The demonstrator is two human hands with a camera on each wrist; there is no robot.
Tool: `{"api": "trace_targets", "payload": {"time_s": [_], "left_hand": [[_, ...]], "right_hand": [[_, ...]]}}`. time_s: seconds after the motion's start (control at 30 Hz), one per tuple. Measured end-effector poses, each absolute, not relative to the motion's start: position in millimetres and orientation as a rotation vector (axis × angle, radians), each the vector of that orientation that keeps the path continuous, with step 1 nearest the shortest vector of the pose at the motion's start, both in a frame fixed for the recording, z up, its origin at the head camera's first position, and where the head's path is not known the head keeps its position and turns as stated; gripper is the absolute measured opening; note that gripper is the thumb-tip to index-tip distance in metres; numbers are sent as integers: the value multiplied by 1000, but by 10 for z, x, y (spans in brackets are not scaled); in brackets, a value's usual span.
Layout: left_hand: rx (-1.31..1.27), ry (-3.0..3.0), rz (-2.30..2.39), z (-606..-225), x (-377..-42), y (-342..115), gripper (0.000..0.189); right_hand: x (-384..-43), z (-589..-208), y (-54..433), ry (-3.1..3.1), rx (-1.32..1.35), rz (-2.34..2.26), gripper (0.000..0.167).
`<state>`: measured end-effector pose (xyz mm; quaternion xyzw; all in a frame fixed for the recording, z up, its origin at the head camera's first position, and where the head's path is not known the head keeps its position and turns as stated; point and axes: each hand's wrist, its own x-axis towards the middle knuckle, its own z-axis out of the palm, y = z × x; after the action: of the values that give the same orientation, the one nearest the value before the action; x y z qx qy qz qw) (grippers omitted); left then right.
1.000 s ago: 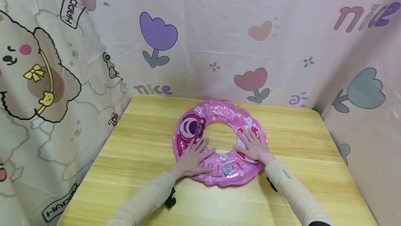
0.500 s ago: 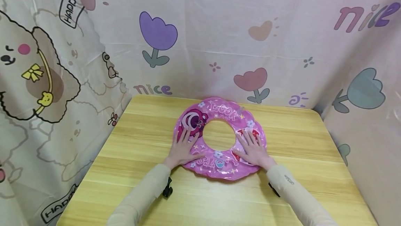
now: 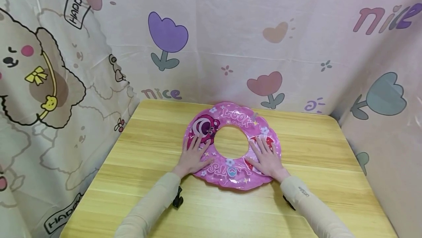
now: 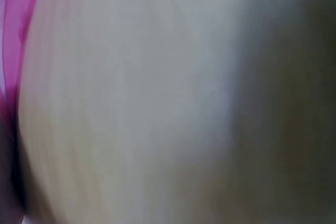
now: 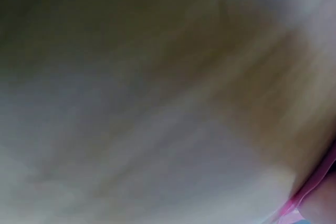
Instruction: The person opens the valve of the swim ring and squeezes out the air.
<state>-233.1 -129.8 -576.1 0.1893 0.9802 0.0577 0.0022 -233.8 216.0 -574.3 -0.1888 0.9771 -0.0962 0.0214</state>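
Note:
A pink inflatable swim ring [image 3: 235, 115] lies flat in the head view, printed with a cartoon bear, white lettering, flowers and a strawberry. My left hand [image 3: 192, 158] rests on its left front part with fingers spread, just below the bear's face. On the right side my right hand [image 3: 267, 160] presses over the strawberry print, fingers also straight and spread. In the left wrist view a strip of the swim ring [image 4: 20, 19] shows at the left edge. The right wrist view catches only a bit of its rim [image 5: 315, 179] at the lower right corner.
The ring lies on a light wood-grain table [image 3: 148, 139], its back edge reaching the table's far edge. A printed curtain [image 3: 214, 36] with tulips and lettering hangs behind, and another with bear drawings [image 3: 52, 84] hangs at the left.
Over the last second the ring has turned slightly clockwise and shifted a little away from me. My left hand has moved left to the ring's outer side; the right hand stays nearly in place.

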Motion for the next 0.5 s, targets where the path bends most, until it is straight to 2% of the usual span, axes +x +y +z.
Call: {"api": "trace_targets", "payload": {"time_s": [0.3, 0.5], "left_hand": [[419, 2979, 375, -5609, -2428, -1177, 86], [375, 2992, 300, -5591, -2545, -1084, 98]], "right_hand": [[-2372, -5741, 2176, 3045, -613, -336, 81], [-2530, -5778, 2241, 3106, -747, -456, 79]]}}
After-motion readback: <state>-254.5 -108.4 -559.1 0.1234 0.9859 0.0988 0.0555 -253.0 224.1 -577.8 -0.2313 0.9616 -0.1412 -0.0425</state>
